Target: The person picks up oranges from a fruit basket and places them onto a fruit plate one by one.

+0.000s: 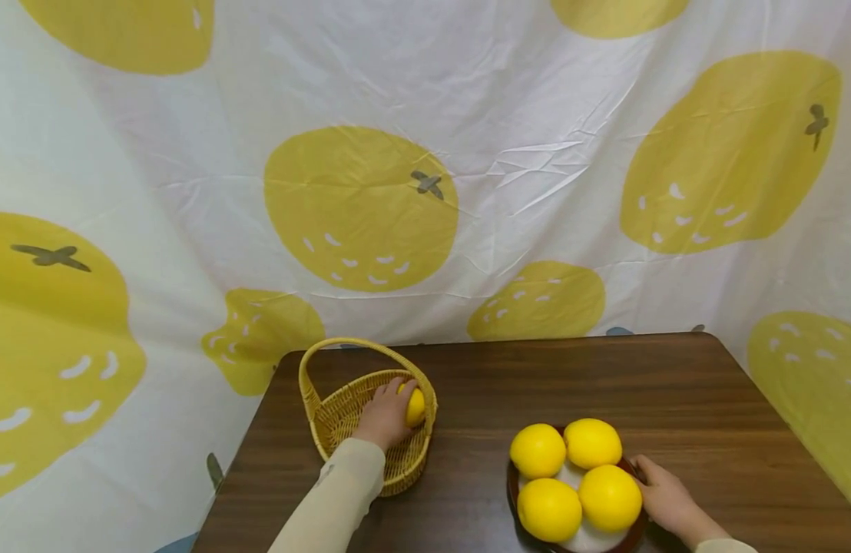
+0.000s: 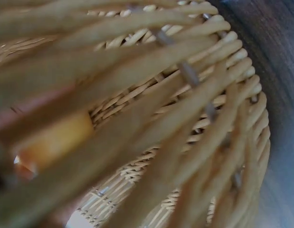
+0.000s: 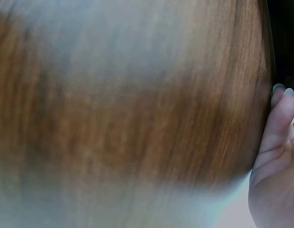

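Note:
In the head view my left hand (image 1: 385, 415) reaches into a wicker basket (image 1: 405, 480) and grips a yellow lemon (image 1: 415, 408) near its right side. The left wrist view looks through the blurred basket weave (image 2: 194, 95), with part of the lemon (image 2: 59, 142) behind it. Several more lemons (image 1: 550, 510) sit on a round plate (image 1: 511, 484) with a dark rim and pale inside. At the plate's right edge, my right hand (image 1: 667, 495) holds the rim. Its fingers (image 3: 280, 111) show at the right of the right wrist view, beside a dark surface.
Both the basket and the plate stand on a dark brown wooden table (image 1: 481, 399). The basket's tall handle (image 1: 356, 342) arches over its opening. Behind the table hangs a white cloth (image 1: 522, 100) printed with large yellow fruit.

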Motion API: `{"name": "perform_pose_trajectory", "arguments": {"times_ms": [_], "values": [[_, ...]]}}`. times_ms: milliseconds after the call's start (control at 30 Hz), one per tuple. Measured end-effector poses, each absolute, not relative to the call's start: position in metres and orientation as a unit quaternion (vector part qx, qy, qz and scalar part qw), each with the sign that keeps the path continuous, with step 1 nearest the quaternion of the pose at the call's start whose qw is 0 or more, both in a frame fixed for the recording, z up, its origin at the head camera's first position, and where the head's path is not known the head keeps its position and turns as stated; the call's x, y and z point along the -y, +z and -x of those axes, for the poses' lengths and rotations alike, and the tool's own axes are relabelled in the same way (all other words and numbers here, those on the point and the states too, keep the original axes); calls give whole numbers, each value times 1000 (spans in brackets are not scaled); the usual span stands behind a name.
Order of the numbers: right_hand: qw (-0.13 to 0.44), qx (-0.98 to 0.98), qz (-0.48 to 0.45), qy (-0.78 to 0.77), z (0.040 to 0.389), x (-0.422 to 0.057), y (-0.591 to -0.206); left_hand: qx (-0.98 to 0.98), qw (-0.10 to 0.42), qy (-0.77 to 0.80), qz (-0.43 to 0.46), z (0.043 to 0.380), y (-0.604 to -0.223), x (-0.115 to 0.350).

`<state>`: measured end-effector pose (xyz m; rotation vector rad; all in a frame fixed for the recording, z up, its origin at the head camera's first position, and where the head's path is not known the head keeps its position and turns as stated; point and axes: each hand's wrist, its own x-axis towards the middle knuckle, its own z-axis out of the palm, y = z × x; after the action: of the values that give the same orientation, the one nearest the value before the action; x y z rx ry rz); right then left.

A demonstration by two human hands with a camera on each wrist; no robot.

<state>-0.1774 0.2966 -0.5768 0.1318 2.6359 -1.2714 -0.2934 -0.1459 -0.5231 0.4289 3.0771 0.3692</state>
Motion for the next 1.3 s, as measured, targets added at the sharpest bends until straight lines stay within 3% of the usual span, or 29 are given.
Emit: {"name": "perform_pose_trajectory", "arguments": {"times_ms": [933, 1300], "values": [[118, -895, -45, -427, 180, -297, -576, -974, -16, 186, -129, 291, -535, 162], [115, -900, -38, -418, 181, -299, -577, -972, 3, 201, -121, 282, -532, 165]]}}
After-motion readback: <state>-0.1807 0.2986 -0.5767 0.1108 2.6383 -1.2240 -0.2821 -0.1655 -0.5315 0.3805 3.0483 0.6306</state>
